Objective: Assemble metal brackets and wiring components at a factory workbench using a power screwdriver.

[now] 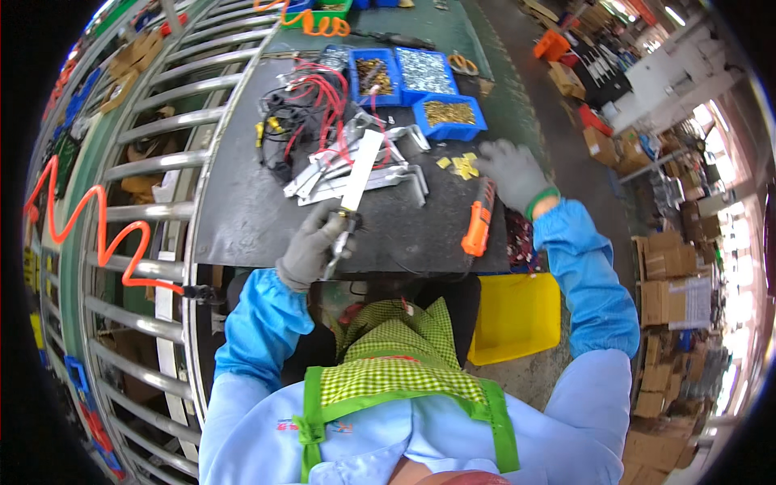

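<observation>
My left hand (311, 246), in a grey glove, is closed around the lower end of a long flat metal bracket (361, 171). A small dark part sits on the bracket just above my fingers. My right hand (513, 171), also gloved, hovers at the table's right side with its fingers apart and nothing visible in them. Just left of its fingertips lie small yellow pieces (463, 166). An orange and dark grey handheld power tool (478, 222) lies below that hand. Beyond the held bracket is a pile of similar metal brackets (323, 187).
Red and black cables (319, 101) lie bunched at the table's far left. Blue bins (424, 71) of small metal parts stand at the back. A roller conveyor (162, 164) with a coiled orange hose (101, 218) runs along the left. A yellow crate (517, 319) sits below right.
</observation>
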Available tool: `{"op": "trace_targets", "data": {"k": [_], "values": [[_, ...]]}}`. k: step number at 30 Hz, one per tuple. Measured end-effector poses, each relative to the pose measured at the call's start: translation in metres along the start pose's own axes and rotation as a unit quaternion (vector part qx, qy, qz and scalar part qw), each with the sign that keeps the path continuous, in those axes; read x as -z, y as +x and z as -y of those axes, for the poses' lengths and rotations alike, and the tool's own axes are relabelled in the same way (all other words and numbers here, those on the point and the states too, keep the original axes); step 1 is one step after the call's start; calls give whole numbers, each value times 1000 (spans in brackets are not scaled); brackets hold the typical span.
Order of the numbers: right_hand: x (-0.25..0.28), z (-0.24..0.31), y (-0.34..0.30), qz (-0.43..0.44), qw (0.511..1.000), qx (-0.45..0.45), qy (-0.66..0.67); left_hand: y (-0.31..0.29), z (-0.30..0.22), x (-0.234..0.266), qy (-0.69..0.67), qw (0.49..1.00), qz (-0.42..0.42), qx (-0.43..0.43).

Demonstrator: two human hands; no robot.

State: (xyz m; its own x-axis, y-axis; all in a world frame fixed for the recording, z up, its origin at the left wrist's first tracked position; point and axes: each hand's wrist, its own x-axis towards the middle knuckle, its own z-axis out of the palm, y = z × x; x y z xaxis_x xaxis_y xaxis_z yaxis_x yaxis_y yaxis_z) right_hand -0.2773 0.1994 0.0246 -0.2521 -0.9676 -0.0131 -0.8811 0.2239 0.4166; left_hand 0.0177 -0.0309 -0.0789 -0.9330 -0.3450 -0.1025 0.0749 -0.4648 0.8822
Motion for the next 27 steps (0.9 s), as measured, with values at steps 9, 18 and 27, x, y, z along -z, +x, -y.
{"op": "trace_targets", "data": {"k": [9,18,27], "values": [[-90,26,-31,21,997,73,31,3,18,1,11,997,10,70],[40,119,-29,-557,554,-58,616,5,9,-11,86,994,5,61],[79,179,15,-584,448,225,639,0,21,-16,58,994,3,95]]}}
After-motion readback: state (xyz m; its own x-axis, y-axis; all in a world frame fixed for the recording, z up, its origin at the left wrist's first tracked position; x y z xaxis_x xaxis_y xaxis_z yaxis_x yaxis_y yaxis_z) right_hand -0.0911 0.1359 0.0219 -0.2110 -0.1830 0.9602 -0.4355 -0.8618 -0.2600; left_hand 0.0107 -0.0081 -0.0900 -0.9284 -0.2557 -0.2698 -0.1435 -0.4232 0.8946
